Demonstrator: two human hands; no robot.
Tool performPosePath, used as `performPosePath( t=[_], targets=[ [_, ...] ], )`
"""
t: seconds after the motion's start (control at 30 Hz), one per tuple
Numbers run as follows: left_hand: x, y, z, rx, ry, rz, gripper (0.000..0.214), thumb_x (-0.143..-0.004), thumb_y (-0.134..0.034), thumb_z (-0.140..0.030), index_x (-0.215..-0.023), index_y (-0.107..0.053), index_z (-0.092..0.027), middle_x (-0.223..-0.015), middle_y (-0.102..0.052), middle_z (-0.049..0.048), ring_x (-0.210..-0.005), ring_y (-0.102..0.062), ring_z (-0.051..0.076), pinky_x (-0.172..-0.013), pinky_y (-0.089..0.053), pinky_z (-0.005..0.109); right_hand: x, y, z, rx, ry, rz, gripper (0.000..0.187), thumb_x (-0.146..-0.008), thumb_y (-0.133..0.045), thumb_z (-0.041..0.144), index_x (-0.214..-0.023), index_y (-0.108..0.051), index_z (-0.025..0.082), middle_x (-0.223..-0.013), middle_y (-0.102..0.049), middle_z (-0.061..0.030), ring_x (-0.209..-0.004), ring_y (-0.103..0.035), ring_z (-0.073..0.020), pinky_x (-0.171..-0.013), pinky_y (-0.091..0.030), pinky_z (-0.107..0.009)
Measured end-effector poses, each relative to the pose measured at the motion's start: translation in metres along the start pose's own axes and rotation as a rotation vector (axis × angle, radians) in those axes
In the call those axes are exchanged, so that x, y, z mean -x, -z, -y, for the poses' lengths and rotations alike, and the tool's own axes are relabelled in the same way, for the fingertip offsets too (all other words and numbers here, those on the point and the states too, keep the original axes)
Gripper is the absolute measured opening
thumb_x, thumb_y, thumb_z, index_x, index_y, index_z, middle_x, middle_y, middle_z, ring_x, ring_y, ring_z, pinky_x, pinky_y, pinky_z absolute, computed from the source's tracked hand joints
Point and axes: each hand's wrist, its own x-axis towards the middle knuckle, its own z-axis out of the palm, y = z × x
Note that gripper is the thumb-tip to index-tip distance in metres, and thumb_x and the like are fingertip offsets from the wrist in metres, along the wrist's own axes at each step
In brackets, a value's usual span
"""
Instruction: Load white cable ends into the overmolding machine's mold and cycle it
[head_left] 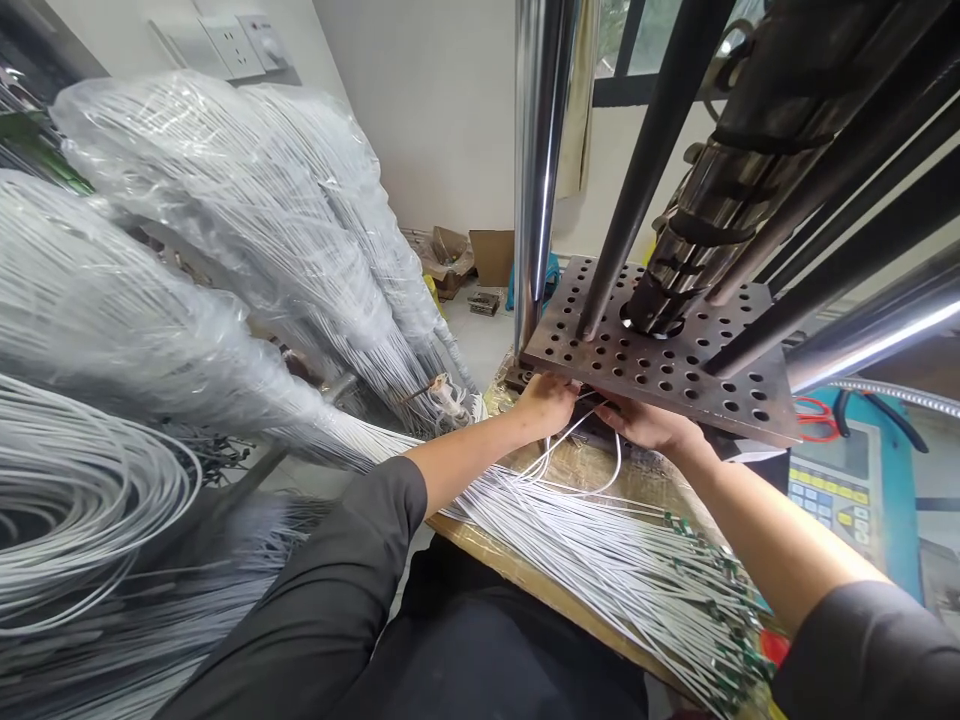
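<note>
Both of my hands are working under the front edge of a drilled metal plate (660, 370) on a press. My left hand (551, 402) is closed, with its fingertips partly hidden by the plate's edge. Just to the right, my right hand (645, 420) has its fingers curled in under the plate. Thin white cables (619, 460) loop out from between the two hands, and both appear to grip them. Whatever lies deeper under the plate is hidden. A large bundle of white cables (570, 525) with green ends (735, 630) lies across the bench (465, 535) below my forearms.
Upright steel columns (536, 200) and dark rods (637, 160) rise around the plate. Plastic-wrapped cable bundles (247, 200) fill the left, above a coil (90, 500). A teal control panel (847, 480) stands right, near red-handled scissors (821, 420). Cardboard boxes (491, 258) sit behind.
</note>
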Motion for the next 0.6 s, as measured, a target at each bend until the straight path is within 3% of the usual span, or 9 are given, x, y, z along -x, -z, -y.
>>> performPosePath(
  t=[0.13,0.33,0.5,0.6],
  targets=[
    [-0.004,-0.001,-0.014,0.006,0.009,0.025,0.03,-0.105,-0.047,-0.012,-0.119,-0.074,-0.011,-0.114,-0.077,0.0165,-0.115,-0.071,0.028,-0.104,-0.055,0.045,0.018,0.004,-0.006,-0.001,-0.056,-0.011,0.058,-0.104,-0.033,0.048,-0.133,-0.075,0.02,-0.13,-0.077,-0.0139,-0.127,-0.066,-0.0361,-0.106,-0.057,-0.051],
    [-0.015,-0.009,-0.019,0.023,0.029,0.157,0.026,-0.099,-0.055,-0.008,-0.116,-0.074,-0.013,-0.114,-0.076,0.0125,-0.112,-0.07,0.027,-0.104,-0.055,0.043,0.019,0.002,-0.008,-0.033,-0.073,-0.029,0.055,-0.101,-0.039,0.051,-0.125,-0.079,0.021,-0.135,-0.076,-0.0133,-0.132,-0.063,-0.0383,-0.113,-0.053,-0.053],
    [-0.016,-0.004,-0.017,0.049,0.039,0.18,0.03,-0.098,-0.054,-0.005,-0.119,-0.075,-0.012,-0.119,-0.075,0.0138,-0.115,-0.069,0.029,-0.108,-0.055,0.045,0.017,0.002,-0.004,-0.065,-0.115,-0.08,0.057,-0.099,-0.044,0.053,-0.137,-0.074,0.024,-0.135,-0.077,-0.0115,-0.132,-0.064,-0.0384,-0.114,-0.053,-0.055],
    [-0.007,0.006,-0.021,0.071,0.068,0.15,0.035,-0.099,-0.056,-0.008,-0.13,-0.072,-0.011,-0.129,-0.072,0.0167,-0.124,-0.066,0.031,-0.112,-0.054,0.048,0.029,0.0,-0.004,-0.071,-0.171,-0.115,0.063,-0.101,-0.038,0.054,-0.144,-0.069,0.019,-0.131,-0.078,-0.0153,-0.126,-0.068,-0.0388,-0.108,-0.057,-0.056]
  ],
)
